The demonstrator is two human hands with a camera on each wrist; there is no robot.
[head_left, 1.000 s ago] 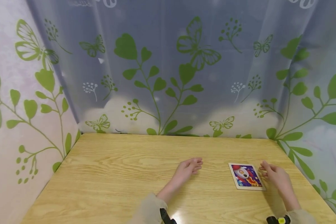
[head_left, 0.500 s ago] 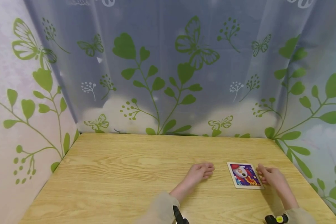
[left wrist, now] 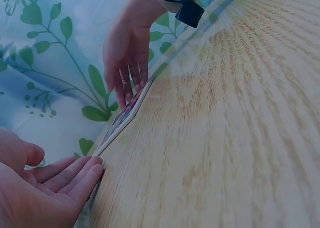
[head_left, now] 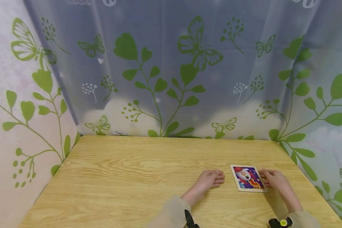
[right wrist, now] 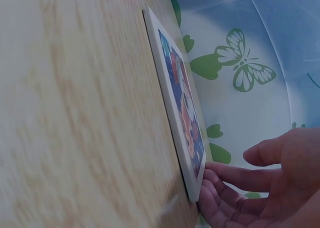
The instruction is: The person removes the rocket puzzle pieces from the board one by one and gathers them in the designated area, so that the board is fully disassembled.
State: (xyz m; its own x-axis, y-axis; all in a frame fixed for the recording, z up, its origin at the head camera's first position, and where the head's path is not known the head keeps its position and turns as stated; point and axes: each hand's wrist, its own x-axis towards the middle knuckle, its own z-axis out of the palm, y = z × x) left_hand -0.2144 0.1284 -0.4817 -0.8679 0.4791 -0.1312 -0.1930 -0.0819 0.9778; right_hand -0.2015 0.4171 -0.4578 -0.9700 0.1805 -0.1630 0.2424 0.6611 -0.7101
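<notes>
A square picture board point(head_left: 247, 178) with a pale wooden frame lies flat on the table, showing a cartoon rocket with orange flames on dark purple. My right hand point(head_left: 276, 181) is at the board's right side. In the right wrist view its loosely bent fingers point(right wrist: 220, 180) are right at the frame's edge, and the thumb stands apart from the board point(right wrist: 182, 103). To the left of the board, my left hand point(head_left: 209, 182) rests low over the table, palm turned inward and fingers nearly straight. A short gap separates them from the board in the head view.
The wood-grain table point(head_left: 117, 183) stretches away to the left. A curtain point(head_left: 165, 63) printed with green leaves and butterflies hangs at its back edge and along both sides. Dark straps with devices sit at both wrists, below beige sleeves point(head_left: 171, 212).
My left hand has moved right and a little nearer to me, closing toward the board. The right hand has shifted slightly left, up to the board's edge. The board stays put.
</notes>
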